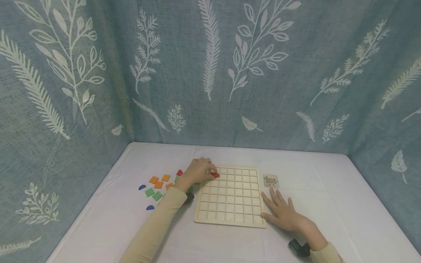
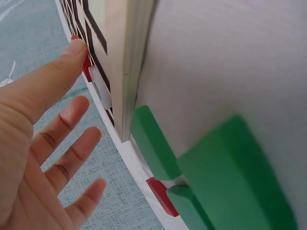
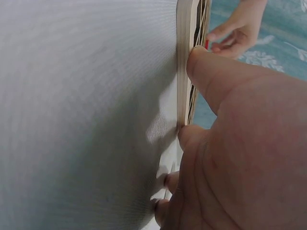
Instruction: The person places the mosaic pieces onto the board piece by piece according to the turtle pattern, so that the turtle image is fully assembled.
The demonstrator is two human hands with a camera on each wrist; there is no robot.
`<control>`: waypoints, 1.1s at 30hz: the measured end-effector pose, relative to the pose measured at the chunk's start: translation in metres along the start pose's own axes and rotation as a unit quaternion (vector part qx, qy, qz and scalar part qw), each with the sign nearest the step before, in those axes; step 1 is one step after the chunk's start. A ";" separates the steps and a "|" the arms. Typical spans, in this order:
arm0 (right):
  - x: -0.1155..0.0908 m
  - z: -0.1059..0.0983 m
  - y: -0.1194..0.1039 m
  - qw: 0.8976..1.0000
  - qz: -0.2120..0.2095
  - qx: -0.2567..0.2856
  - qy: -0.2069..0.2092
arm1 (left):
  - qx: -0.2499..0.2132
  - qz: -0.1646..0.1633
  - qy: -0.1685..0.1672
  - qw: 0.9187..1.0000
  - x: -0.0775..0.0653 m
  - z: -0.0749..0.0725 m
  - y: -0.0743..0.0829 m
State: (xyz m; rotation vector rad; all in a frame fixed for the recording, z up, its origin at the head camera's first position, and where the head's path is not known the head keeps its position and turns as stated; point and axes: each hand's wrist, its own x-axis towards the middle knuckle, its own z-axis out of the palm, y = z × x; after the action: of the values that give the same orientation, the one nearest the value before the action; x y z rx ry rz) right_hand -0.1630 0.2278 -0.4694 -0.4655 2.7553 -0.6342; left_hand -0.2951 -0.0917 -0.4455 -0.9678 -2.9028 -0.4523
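Pinching a red piece (image 1: 215, 175) between thumb and forefinger, the left hand (image 1: 196, 171) bends over the far left corner of the pale gridded board (image 1: 229, 197), where the piece sits; the remaining fingers are loosely bent and spread apart. The right hand (image 1: 283, 213) lies at the board's right side with fingers fairly straight and fanned out, gripping nothing: its thumb rests on the board's rim, its forefinger touches the side edge. A small printed card (image 1: 271, 180) lies just beyond its fingertips, right of the board's far end. Left of the board are scattered orange squares (image 1: 154, 180), green squares (image 1: 149, 192), blue half-rounds (image 1: 150, 207) and another red piece (image 1: 179, 172), partly behind the left arm. Each wrist carries a dark device (image 1: 299, 248), below beige sleeves (image 1: 158, 223). All rests on a white-covered table (image 1: 329, 204); behind hangs a blue-green curtain (image 1: 190, 73) patterned with white leaves.
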 end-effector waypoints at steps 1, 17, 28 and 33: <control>0.000 0.000 0.000 1.000 0.000 0.001 0.000 | 0.002 -0.005 0.001 1.000 0.000 0.000 0.000; -0.001 -0.003 -0.003 1.000 0.004 -0.006 0.001 | -0.005 -0.033 0.007 0.999 0.001 0.004 -0.001; -0.001 -0.004 -0.003 1.000 0.006 -0.003 -0.003 | -0.010 -0.026 -0.002 1.000 0.002 0.004 -0.003; 0.001 0.001 0.001 1.000 0.008 -0.001 0.002 | -0.022 -0.026 -0.004 0.999 0.001 0.003 -0.004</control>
State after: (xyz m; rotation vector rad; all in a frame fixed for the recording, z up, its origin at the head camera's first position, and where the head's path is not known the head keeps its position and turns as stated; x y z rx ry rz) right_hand -0.1639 0.2281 -0.4708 -0.4419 2.7606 -0.6275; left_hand -0.2980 -0.0934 -0.4496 -0.9038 -2.9422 -0.5178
